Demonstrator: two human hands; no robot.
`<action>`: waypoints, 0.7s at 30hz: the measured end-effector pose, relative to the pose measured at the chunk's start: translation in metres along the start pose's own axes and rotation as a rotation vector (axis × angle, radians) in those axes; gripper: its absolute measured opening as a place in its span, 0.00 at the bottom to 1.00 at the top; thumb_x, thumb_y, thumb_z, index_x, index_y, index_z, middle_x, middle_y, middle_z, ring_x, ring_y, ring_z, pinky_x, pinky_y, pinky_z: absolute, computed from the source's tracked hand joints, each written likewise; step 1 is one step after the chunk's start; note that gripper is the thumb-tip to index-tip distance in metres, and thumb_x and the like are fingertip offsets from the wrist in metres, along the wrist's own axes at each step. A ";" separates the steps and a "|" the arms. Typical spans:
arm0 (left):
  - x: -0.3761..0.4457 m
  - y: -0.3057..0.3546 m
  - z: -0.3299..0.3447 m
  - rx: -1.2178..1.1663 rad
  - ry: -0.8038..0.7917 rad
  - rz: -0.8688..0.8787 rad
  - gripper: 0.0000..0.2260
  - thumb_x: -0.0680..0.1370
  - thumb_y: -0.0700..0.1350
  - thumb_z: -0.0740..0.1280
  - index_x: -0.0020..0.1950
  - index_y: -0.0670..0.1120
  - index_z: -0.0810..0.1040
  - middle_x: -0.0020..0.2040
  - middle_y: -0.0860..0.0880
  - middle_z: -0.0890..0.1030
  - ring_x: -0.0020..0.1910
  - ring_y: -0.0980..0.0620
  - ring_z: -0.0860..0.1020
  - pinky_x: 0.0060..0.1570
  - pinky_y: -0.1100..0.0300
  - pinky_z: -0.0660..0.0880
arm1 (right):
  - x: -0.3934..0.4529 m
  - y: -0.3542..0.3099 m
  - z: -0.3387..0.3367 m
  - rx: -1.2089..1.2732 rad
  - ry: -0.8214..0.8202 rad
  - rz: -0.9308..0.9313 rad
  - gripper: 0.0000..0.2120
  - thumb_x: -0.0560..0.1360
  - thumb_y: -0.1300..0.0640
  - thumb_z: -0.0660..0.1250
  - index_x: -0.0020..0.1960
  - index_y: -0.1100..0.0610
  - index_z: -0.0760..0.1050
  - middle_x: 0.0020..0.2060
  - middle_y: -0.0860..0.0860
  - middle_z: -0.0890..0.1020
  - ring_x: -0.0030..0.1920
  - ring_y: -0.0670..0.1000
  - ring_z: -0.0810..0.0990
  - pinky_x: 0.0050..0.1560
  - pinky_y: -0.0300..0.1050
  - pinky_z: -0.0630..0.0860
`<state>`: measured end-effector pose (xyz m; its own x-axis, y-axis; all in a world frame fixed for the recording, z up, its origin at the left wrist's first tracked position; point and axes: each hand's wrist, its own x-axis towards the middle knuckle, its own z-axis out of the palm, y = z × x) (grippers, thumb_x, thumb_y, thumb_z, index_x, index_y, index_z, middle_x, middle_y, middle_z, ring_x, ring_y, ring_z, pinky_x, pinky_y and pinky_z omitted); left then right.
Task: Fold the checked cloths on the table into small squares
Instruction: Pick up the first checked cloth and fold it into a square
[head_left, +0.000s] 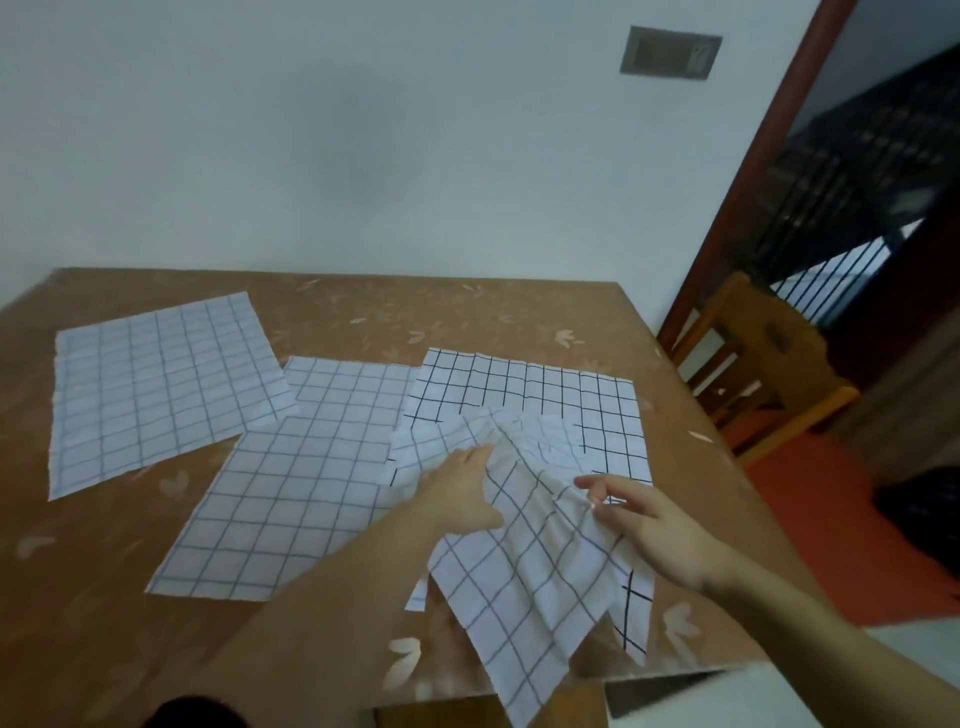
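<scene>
Several white checked cloths lie on the brown table (363, 312). One flat cloth (156, 384) is at the far left, another flat cloth (291, 483) in the middle, and a bold-lined cloth (535, 389) at the right. On top of that one, a rumpled cloth (524, 577) is lifted and hangs over the table's near edge. My left hand (462, 493) grips its bunched upper part. My right hand (649, 525) pinches its right edge between thumb and fingers.
The table stands against a white wall (363, 156). A wooden chair (763, 353) sits past the table's right edge, by a doorway with a dark frame (748, 197). The floor at the right is red.
</scene>
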<state>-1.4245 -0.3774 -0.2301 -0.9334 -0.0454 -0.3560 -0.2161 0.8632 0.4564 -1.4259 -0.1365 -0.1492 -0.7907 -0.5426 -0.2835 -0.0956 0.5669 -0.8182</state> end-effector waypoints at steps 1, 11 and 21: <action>0.000 -0.001 0.006 0.003 -0.026 -0.007 0.44 0.71 0.56 0.72 0.80 0.52 0.51 0.78 0.48 0.59 0.76 0.47 0.59 0.72 0.45 0.60 | -0.007 0.005 -0.002 0.006 -0.013 0.008 0.10 0.81 0.60 0.60 0.41 0.53 0.74 0.65 0.40 0.75 0.66 0.45 0.72 0.60 0.39 0.66; -0.017 0.014 0.072 -0.367 0.120 -0.009 0.06 0.77 0.46 0.69 0.40 0.50 0.76 0.41 0.43 0.80 0.43 0.42 0.79 0.35 0.65 0.71 | -0.024 0.048 -0.012 0.079 -0.052 0.040 0.11 0.81 0.60 0.59 0.42 0.62 0.74 0.61 0.41 0.78 0.65 0.44 0.73 0.64 0.45 0.66; -0.044 0.071 0.024 -0.126 0.320 0.149 0.08 0.82 0.45 0.57 0.49 0.45 0.74 0.46 0.48 0.78 0.44 0.47 0.78 0.46 0.50 0.76 | -0.021 0.057 -0.049 -0.531 -0.122 0.101 0.16 0.80 0.44 0.60 0.50 0.55 0.79 0.47 0.51 0.83 0.49 0.52 0.81 0.52 0.49 0.77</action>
<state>-1.3916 -0.3018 -0.2012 -0.9953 -0.0959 -0.0142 -0.0859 0.8043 0.5880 -1.4441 -0.0626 -0.1654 -0.7389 -0.5196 -0.4290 -0.3397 0.8371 -0.4287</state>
